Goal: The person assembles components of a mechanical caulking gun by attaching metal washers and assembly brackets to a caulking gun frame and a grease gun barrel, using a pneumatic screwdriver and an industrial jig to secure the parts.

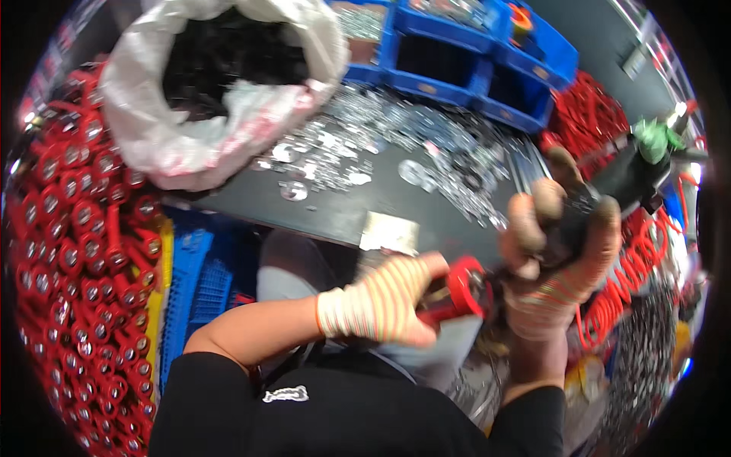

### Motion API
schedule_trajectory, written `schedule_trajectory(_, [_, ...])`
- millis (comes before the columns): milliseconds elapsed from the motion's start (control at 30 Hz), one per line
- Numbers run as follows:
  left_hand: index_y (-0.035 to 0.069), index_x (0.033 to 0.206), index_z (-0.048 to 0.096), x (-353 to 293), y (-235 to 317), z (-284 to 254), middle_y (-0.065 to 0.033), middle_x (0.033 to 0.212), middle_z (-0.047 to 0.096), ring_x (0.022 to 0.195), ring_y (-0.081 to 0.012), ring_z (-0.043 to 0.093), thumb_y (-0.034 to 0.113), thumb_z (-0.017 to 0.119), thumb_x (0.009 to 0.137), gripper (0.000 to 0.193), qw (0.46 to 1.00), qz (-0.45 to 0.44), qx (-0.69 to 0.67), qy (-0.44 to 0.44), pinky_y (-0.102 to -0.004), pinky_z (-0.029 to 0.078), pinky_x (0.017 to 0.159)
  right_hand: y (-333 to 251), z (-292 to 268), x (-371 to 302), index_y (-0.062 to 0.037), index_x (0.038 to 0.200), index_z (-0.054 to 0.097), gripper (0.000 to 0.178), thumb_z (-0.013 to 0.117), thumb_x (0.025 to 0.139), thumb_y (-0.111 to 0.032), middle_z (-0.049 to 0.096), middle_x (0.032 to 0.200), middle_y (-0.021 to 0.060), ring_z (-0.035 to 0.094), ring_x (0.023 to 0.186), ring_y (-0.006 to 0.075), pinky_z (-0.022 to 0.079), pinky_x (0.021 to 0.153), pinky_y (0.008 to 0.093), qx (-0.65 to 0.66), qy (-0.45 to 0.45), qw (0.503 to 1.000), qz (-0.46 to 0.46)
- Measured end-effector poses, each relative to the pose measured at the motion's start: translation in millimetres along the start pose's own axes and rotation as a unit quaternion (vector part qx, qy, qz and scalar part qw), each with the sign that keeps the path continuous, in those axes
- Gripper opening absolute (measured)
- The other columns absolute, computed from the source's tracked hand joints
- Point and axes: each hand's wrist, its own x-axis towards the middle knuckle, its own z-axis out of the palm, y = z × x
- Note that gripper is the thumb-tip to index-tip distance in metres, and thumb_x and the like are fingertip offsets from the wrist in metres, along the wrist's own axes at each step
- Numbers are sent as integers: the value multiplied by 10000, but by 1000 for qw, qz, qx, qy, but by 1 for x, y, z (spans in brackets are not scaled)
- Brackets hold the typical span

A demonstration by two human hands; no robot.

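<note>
Here's the left hand (381, 301) in its striped glove, thumb and fingers clamped on a ring-headed red part (464, 293), ring end poking out to their right. Just beyond it, the right hand (550, 295) has its fingers curled around a black handheld tool (626, 179); blur hides whether tool and part touch. Right of those fingers, a coiled red hose (628, 270)! Ahead of the left fingertips, a cream piece (390, 231), then scattered metal washers (327, 156), and farther off, blue bins (438, 87).
</note>
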Motion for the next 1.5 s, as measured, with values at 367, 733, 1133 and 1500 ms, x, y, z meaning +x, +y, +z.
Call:
schedule_trajectory(367, [-2,1018,611,-149,-40,-160,-186,849,664,777,-328,642,465,598,846,498,932,-258,252,37,-403,509,722,-24,-244,66,-184,1461,276,768,648,799,-71,583,988,79,575,781,190,473,687,303,-680,212,700,-47])
schedule_trajectory(733, [-31,1185,553,-77,-223,-411,-185,1158,622,1046,-303,611,233,857,639,679,501,-198,119,834,-360,468,905,3,-308,82,-221,1497,165,808,637,841,-212,600,1032,234,594,907,372,447,812,429,-864,206,458,-41])
schedule_trajectory(1133, [73,1170,543,-51,-85,-295,-87,920,626,802,-205,601,158,673,847,359,686,196,207,670,-333,501,791,124,-109,148,-148,1020,671,255,603,779,-104,664,995,58,618,916,284,499,806,389,-748,-203,592,-221])
schedule_trajectory(1500, [104,1227,549,-47,-62,-122,-90,1041,631,684,-150,596,345,531,940,375,790,-6,-461,403,-241,487,468,125,-121,157,-144,1002,688,209,602,834,-234,676,995,125,635,956,300,501,859,389,-739,-77,656,-133])
